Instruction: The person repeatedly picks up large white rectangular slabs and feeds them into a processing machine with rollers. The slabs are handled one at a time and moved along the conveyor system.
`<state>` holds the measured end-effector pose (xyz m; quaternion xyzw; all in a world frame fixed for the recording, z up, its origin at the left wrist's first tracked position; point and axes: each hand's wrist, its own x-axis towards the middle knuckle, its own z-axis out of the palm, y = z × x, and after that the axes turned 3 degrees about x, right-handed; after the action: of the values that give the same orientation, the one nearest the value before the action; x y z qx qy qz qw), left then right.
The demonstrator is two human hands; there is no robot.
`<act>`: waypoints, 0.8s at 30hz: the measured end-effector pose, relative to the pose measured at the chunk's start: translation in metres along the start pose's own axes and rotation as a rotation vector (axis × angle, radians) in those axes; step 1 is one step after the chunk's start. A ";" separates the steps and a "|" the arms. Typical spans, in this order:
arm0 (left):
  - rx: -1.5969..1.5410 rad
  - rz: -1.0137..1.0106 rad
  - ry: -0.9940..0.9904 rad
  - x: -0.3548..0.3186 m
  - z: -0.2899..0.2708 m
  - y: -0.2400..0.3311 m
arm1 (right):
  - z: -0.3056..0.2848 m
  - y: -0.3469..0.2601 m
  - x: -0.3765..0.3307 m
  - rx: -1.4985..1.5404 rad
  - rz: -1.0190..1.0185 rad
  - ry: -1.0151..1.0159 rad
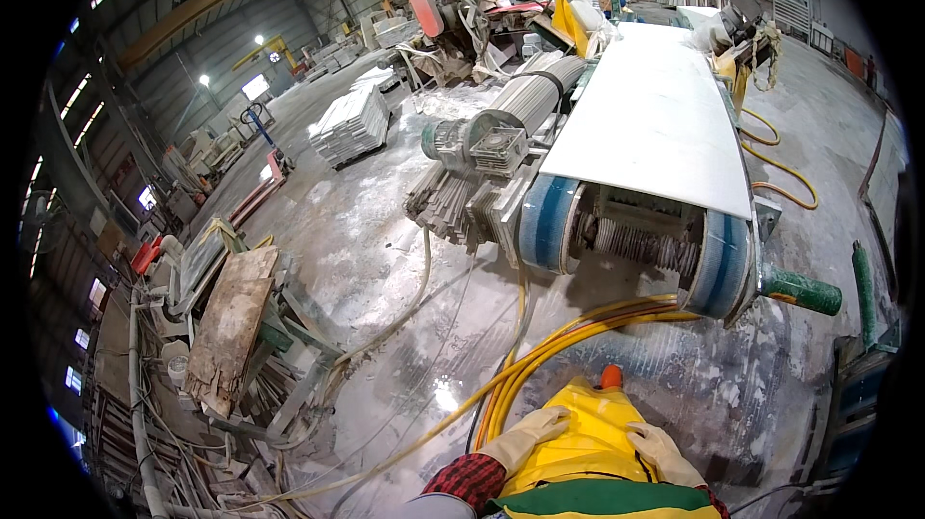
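Note:
My left hand (530, 435), in a cream glove, lies against the front of the yellow apron (590, 432) with its fingers stretched out. On the apron's other side rests my right hand (661, 450), gloved the same way, fingers extended and nothing visible in them. Ahead of me stands a conveyor machine with blue belts (546, 225) running over rollers. A long white slab (657, 119) lies on those belts, its near edge just past the end rollers. Both hands are apart from the slab and the machine. An orange boot tip (612, 376) shows below the apron.
Yellow hoses (540, 355) curve across the wet floor between me and the machine. A green cylinder (802, 290) juts out at the machine's right. A motor (453, 143) sits on its left side. Stacked white slabs (352, 124) stand farther left, and worn boards (231, 326) lean nearer.

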<state>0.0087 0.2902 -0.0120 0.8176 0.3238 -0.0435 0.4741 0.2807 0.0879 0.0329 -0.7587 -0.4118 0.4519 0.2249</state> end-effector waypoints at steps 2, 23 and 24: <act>-0.020 0.004 0.018 -0.001 0.003 -0.006 | 0.002 0.001 0.001 0.007 -0.012 -0.004; -0.038 0.027 -0.010 0.000 0.002 -0.009 | -0.001 -0.005 0.001 0.042 0.034 -0.030; -0.032 0.026 -0.011 0.000 0.001 -0.008 | -0.003 -0.007 0.000 0.034 0.032 -0.032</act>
<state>0.0046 0.2918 -0.0186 0.8139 0.3113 -0.0366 0.4892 0.2799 0.0922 0.0394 -0.7539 -0.3954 0.4745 0.2240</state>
